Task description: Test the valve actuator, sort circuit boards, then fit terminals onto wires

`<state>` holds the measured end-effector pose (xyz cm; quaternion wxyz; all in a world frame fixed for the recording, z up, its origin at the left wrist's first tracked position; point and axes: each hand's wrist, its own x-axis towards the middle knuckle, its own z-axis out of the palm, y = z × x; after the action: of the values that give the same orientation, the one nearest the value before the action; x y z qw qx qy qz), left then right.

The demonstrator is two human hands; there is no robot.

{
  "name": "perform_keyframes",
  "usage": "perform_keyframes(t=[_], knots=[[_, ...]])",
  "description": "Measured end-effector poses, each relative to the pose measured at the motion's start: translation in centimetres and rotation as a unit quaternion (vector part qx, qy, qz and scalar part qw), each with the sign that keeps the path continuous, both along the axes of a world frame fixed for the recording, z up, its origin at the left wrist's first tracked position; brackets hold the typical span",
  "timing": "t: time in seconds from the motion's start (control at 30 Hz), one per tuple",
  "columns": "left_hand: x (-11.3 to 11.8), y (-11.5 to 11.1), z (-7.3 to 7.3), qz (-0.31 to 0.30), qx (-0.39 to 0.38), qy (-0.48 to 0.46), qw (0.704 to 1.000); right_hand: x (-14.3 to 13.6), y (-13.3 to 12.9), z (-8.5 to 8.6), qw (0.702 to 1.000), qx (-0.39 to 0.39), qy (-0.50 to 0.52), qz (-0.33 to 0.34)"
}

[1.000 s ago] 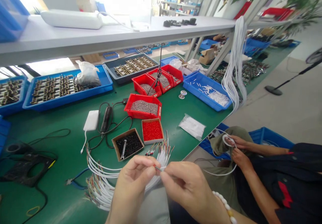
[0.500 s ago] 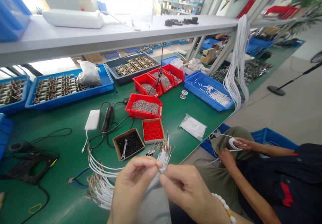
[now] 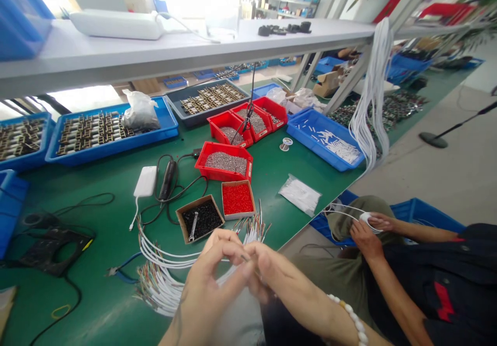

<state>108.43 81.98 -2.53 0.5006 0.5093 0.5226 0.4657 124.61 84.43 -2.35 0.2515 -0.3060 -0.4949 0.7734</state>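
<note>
- Left hand (image 3: 219, 276): thumb and index pinched to nearly no gap, looks like they have a thin dark piece (image 3: 245, 258) between the tips. Too small to ID.
- Right hand (image 3: 275, 272): fingers curled in close against the left fingertips. Can't tell what it has hold of, inner side hidden.
- Step in hand, my read: two-handed fingertip work on that piece. Next move calls for a steady left pinch and fine right-hand control; a slip would drop it.
- Just left of the grip: white multi-core cables (image 3: 163, 303), bundled on the green bench (image 3: 267, 180), stripped coloured ends fanned out.
- Just beyond the grip: more cable ends (image 3: 255, 229), pointing away.
- Past those, slightly left: carton of black parts (image 3: 180, 227) with a combination wrench (image 3: 193, 227) on top; carton of red parts (image 3: 238, 215) right beside it.
- Right of the grip, well apart: co-worker's hands (image 3: 367, 240) on a white cable coil (image 3: 366, 220).
- Farther out, beyond the cartons: red bin (image 3: 223, 175) of small metal parts.
</note>
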Motion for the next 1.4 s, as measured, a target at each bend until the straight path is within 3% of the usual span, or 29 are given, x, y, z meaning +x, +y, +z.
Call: perform_keyframes(t=[0.13,0.33,0.67,0.77,0.87,0.97,1.2,1.4], knots=[[-0.2,-0.3,0.1,0.098,0.035,-0.032,0.994,0.1,0.3,0.0,1.0,0.0,-0.013,-0.002],[0.0,-0.5,0.3,0.0,-0.021,-0.024,0.999,0.0,0.2,-0.6,0.995,-0.068,0.053,-0.057],[-0.1,-0.7,0.9,0.08,0.023,0.041,0.996,0.0,0.2,-0.4,0.992,-0.107,0.068,-0.026],[-0.1,-0.8,1.1,0.073,0.024,0.058,0.995,0.0,0.3,-0.2,0.993,-0.107,0.055,-0.009],[-0.2,-0.7,1.2,0.115,0.019,0.073,0.99,0.0,0.2,-0.1,0.992,-0.112,0.05,0.009],[-0.3,-0.6,1.1,0.113,-0.019,0.038,0.993,0.0,0.1,0.0,0.992,-0.112,0.053,0.008],[0.8,-1.3,0.2,0.064,-0.118,-0.174,0.976,0.0,-0.8,-0.1,0.994,-0.087,0.059,-0.004],[1.8,-1.8,-0.1,0.08,-0.135,-0.12,0.98,-0.4,-1.5,-1.1,0.99,-0.106,0.07,-0.056]])
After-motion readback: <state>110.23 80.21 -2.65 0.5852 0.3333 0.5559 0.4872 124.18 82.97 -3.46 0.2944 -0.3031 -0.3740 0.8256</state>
